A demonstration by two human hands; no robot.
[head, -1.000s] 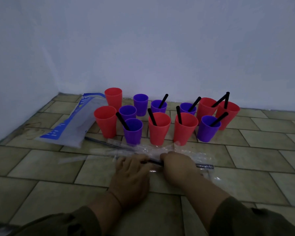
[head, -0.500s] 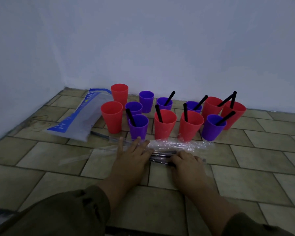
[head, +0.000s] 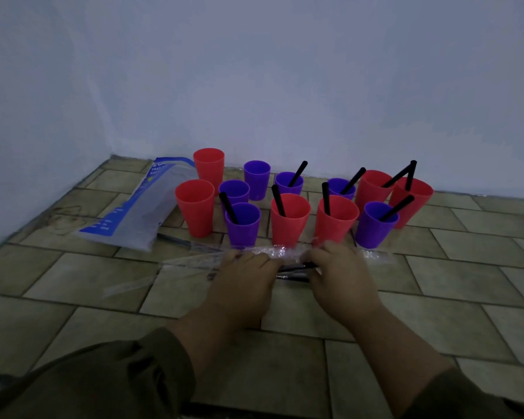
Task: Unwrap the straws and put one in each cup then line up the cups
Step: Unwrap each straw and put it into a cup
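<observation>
Straws (head: pixel 294 269), black and bunched in clear crinkled wrapping (head: pixel 273 252), lie on the tiled floor (head: pixel 73 279) just near of the cups, with both hands pressed on them. Behind everything stands a pale wall (head: pixel 285 71), meeting the floor along the far edge and turning a corner at far left. A blue-and-white plastic bag (head: pixel 133 219) lies flat on the tiles left of the cups. Olive sleeves (head: pixel 103 379) cover both forearms at the near edge.

Twelve cups stand in a loose cluster, not in one line. Red cups (head: pixel 289 220) number six: two at the left without straws, two in the near row with a straw each, two at far right with straws that cross at their tips. Purple cups (head: pixel 242 223) number six as well; four hold a straw, while two toward the far left look empty.

The left hand (head: pixel 242 282) rests palm down, fingers curled over the wrapped bundle. The right hand (head: pixel 339 273) sits just right of it, fingers bent down around the same bundle; how firmly either grips cannot be told. A short length of bare black straws shows between the two hands. Loose clear wrapper strips (head: pixel 127 288) trail left across the tiles, and one lone dark straw (head: pixel 176 240) lies beside the bag's near edge.
</observation>
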